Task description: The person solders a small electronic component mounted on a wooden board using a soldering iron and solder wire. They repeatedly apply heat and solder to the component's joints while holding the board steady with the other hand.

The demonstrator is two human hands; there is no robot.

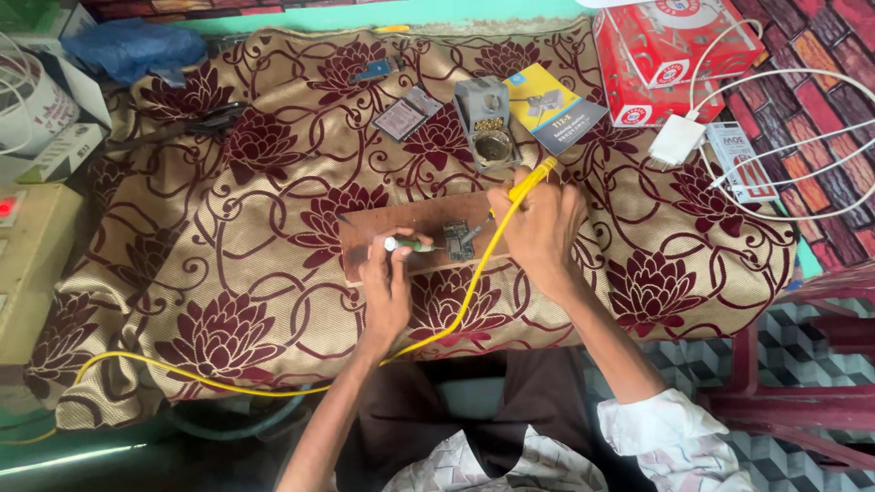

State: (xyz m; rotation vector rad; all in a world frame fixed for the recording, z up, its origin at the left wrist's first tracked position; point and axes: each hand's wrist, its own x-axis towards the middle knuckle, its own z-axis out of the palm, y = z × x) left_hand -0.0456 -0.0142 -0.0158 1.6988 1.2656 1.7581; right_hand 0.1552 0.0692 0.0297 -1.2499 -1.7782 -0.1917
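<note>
Nearest, the left hand is closed round a small green-handled tool, its tip pointing toward the circuit board; the right hand grips a yellow soldering iron, tip down just beside the board's right edge; its yellow cord loops back between the arms. Soldering looks under way: the iron must meet the joint while the left tool steadies the part. Board lies on a wooden block, between both grips, on the floral-clothed table; beyond stand an iron stand and a red box.
</note>
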